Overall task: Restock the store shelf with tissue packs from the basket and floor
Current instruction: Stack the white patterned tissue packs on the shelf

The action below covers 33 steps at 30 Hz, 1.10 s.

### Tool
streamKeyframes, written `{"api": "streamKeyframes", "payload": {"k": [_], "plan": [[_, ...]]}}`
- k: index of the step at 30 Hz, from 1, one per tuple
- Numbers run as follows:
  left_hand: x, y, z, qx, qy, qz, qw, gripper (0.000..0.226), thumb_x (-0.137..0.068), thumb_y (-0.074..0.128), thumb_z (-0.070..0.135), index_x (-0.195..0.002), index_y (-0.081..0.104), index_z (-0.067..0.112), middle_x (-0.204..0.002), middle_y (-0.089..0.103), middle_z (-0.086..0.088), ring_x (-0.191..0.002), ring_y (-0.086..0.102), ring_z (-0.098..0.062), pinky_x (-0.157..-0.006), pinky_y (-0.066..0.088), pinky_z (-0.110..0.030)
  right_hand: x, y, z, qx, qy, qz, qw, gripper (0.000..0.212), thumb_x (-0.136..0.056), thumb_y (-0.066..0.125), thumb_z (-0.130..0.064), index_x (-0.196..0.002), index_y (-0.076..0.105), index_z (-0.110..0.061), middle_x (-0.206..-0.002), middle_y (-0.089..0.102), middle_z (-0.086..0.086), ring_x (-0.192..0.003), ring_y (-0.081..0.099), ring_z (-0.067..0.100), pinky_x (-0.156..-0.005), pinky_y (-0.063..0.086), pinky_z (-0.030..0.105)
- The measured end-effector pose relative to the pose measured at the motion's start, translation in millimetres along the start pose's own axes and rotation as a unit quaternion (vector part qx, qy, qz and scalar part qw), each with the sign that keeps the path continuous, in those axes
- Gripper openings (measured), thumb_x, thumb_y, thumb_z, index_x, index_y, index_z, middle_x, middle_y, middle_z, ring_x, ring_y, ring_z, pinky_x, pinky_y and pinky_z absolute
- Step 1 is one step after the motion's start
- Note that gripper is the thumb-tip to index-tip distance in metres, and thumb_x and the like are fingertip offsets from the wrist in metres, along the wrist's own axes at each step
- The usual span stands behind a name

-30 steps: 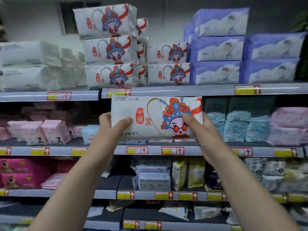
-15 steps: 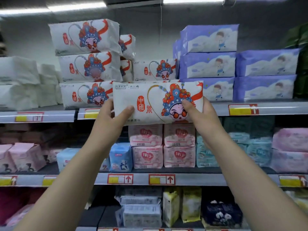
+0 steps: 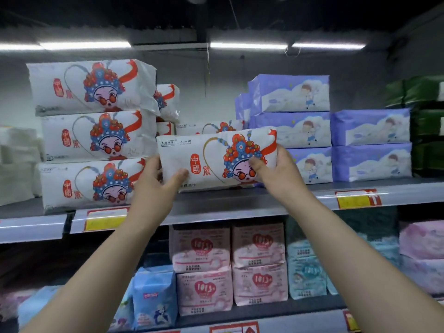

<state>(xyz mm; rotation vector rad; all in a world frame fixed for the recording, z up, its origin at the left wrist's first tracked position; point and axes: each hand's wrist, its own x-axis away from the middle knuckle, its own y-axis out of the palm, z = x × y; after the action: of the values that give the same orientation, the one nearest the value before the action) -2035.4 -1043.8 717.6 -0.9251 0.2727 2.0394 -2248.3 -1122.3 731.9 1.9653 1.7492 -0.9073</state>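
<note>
- Raised since a second ago: tissue pack [image 3: 216,162], from in front of the second tier up to the top shelf [image 3: 240,205], carried by both hands.
- Left hand [image 3: 153,186]: grips the pack's left end, thumb across the printed face, fingers hidden behind.
- Tissue pack, white with opera-mask print: held level and face-out in the gap between the matching stack and the purple packs. Its lower edge is at the shelf board; whether it touches cannot be told.
- Right hand [image 3: 281,174]: grips the right end, thumb on the printed mask, the other fingers out of sight behind the pack.
- Progress, as judged: placement of this pack is nearly done. It remains to be pushed in or set down and let go. Basket and floor are not in view, so remaining stock is unknown.
- Far left, top shelf: plain white packs [image 3: 16,164], stacked.
- Left of the gap: matching stack [image 3: 96,138], three high, just beside the left hand.
- Behind the held pack: another matching pack [image 3: 211,128], only its top edge showing. It probably limits how deep the new one can go.
- Right of the gap: purple packs [image 3: 370,145], stacked, close to the right hand's knuckles.
- Far right: green packs [image 3: 427,126].
- Tier below: pink packs [image 3: 230,265] and a blue pack [image 3: 155,296], well apart from the work.
</note>
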Motion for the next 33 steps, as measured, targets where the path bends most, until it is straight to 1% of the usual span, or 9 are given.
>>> {"api": "streamKeyframes", "payload": {"k": [2,5,11,16,19,23,26,29,33], "plan": [[-7.0,4.3,-8.3,-0.015,-0.004,-0.014,1.000,0.036,-0.090,0.066,0.022,-0.124,0.053,0.025,-0.116,0.062,0.011,-0.105,0.058,-0.008,-0.091,0.049,-0.030,-4.4,5.5,4.1,0.029,-0.006,-0.013,0.999,0.034,-0.088,0.069,-0.025,-0.118,0.053,-0.025,-0.125,0.059,0.006,-0.111,0.059,0.020,-0.097,0.048,0.034],[-16.3,10.9,-21.5,-0.052,-0.012,-0.034,0.998,0.042,-0.089,0.066,0.017,-0.129,0.052,0.021,-0.121,0.062,0.005,-0.103,0.055,-0.007,-0.087,0.046,-0.026,-7.6,13.7,12.4,0.124,0.009,-0.051,0.991,0.044,-0.089,0.068,-0.025,-0.128,0.049,-0.014,-0.127,0.060,0.005,-0.117,0.056,0.022,-0.093,0.043,0.026],[-36.0,14.2,-30.3,-0.162,-0.023,-0.042,0.986,0.054,-0.083,0.074,0.019,-0.130,0.049,0.014,-0.126,0.062,-0.006,-0.115,0.058,-0.026,-0.096,0.047,-0.040,-13.5,20.7,16.3,0.256,0.051,-0.062,0.963,0.058,-0.086,0.068,-0.043,-0.124,0.042,-0.009,-0.122,0.062,0.008,-0.112,0.058,0.029,-0.089,0.048,0.037],[-36.9,10.3,-27.6,-0.199,-0.038,-0.070,0.977,0.062,-0.081,0.075,0.018,-0.133,0.043,0.013,-0.127,0.061,-0.008,-0.116,0.057,-0.029,-0.094,0.046,-0.041,-4.0,25.2,19.9,0.269,0.031,-0.026,0.962,0.058,-0.086,0.067,-0.046,-0.123,0.044,-0.007,-0.119,0.063,0.009,-0.110,0.058,0.030,-0.085,0.048,0.037],[-30.5,12.1,-22.7,-0.245,-0.051,-0.080,0.965,0.059,-0.086,0.069,0.024,-0.134,0.039,0.009,-0.128,0.060,-0.015,-0.116,0.057,-0.033,-0.094,0.047,-0.043,6.5,29.5,20.4,0.269,0.003,-0.002,0.963,0.066,-0.087,0.068,-0.041,-0.133,0.038,-0.004,-0.132,0.053,0.013,-0.123,0.048,0.032,-0.097,0.043,0.038],[-8.5,9.6,-21.4,-0.265,-0.008,-0.089,0.960,0.078,-0.090,0.063,0.031,-0.151,0.017,0.015,-0.137,0.054,-0.009,-0.127,0.050,-0.031,-0.107,0.040,-0.047,41.3,34.8,16.9,0.334,-0.088,0.004,0.939,0.089,-0.092,0.056,-0.047,-0.153,0.009,-0.003,-0.160,0.015,0.016,-0.147,0.012,0.028,-0.121,0.015,0.038],[19.2,2.8,-25.8,-0.353,0.048,-0.101,0.929,0.080,-0.093,0.054,0.042,-0.153,0.010,0.013,-0.157,0.028,-0.009,-0.144,0.026,-0.026,-0.118,0.019,-0.051,70.5,38.4,19.7,0.352,-0.162,-0.038,0.921,0.084,-0.095,0.050,-0.050,-0.154,0.011,-0.005,-0.162,0.007,0.015,-0.150,0.005,0.028,-0.122,0.007,0.040],[56.6,-9.6,-33.1,-0.442,0.028,-0.161,0.882,0.083,-0.097,0.039,0.053,-0.155,-0.006,0.016,-0.163,-0.009,-0.003,-0.150,-0.004,-0.020,-0.118,-0.001,-0.048,97.3,47.0,22.3,0.364,-0.191,-0.123,0.903,0.081,-0.096,0.045,-0.052,-0.155,0.009,-0.010,-0.163,0.003,0.012,-0.151,0.002,0.025,-0.122,0.006,0.042],[111.5,-43.9,-52.1,-0.493,-0.028,-0.216,0.843,0.082,-0.096,0.033,0.059,-0.154,-0.010,0.021,-0.161,-0.019,-0.001,-0.149,-0.013,-0.019,-0.117,-0.005,-0.050,138.7,70.8,29.0,0.360,-0.201,-0.239,0.879,0.079,-0.096,0.038,-0.056,-0.156,0.000,-0.021,-0.163,-0.007,0.006,-0.150,-0.007,0.020,-0.120,0.000,0.039]]}}
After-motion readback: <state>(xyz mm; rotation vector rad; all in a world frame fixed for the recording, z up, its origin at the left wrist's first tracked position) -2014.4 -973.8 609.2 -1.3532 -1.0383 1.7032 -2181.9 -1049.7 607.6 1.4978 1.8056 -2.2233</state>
